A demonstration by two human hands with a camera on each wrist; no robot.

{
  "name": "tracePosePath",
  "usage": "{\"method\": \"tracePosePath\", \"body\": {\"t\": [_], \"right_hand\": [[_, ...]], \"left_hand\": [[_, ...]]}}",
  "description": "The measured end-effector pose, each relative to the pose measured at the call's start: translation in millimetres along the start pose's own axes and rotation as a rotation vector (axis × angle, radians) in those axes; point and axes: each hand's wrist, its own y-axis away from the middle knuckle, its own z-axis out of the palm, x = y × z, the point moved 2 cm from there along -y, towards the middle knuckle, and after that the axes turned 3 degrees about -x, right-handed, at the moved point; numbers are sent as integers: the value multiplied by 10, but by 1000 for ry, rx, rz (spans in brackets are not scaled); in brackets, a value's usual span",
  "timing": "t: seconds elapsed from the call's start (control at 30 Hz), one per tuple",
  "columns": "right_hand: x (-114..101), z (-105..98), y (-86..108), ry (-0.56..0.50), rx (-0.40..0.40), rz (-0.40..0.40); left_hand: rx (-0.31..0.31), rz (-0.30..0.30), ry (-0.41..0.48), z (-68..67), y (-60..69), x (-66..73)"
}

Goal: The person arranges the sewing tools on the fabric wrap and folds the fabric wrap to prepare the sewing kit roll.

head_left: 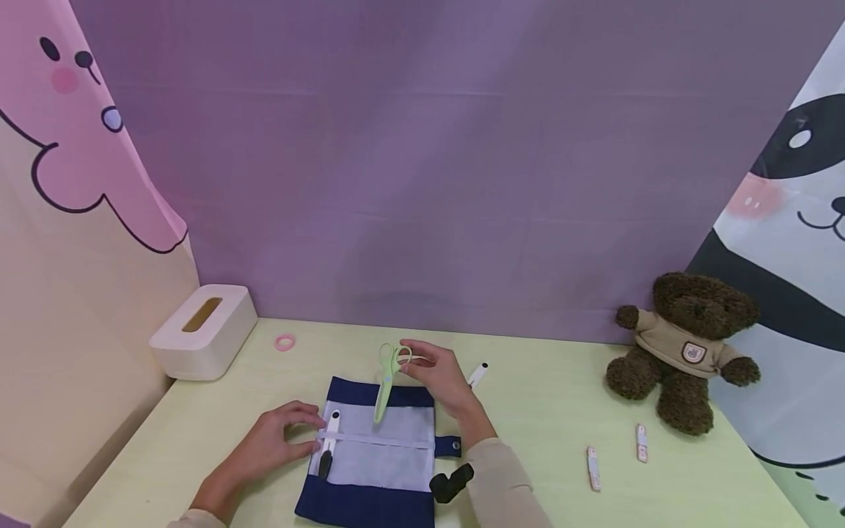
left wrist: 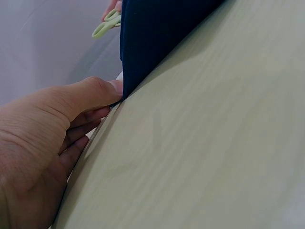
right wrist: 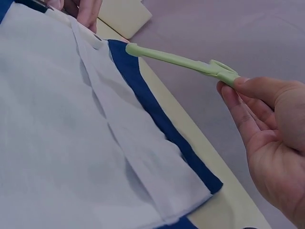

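Light green scissors hang from my right hand, which pinches them by the finger loops above the upper part of an unfolded cloth case. The case has navy ends, a pale lining and a thin band across it. Tucked under the band on the left is a slim white tool with a black lower end. My left hand touches the case's left edge, its thumb and index finger apart. In the left wrist view the thumb meets the navy cloth; the other fingertips are partly hidden.
A white tissue box stands at the back left, near a pink ring. Behind my right hand lies another white tool, partly hidden. Two small pale sticks lie at right, in front of a brown teddy bear.
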Motion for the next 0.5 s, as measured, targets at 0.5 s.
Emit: {"method": "tracePosePath", "body": {"t": [0.5], "right_hand": [[114, 218, -31, -33, -16, 9]], "left_hand": [[8, 44, -18, -1, 10, 18]]}}
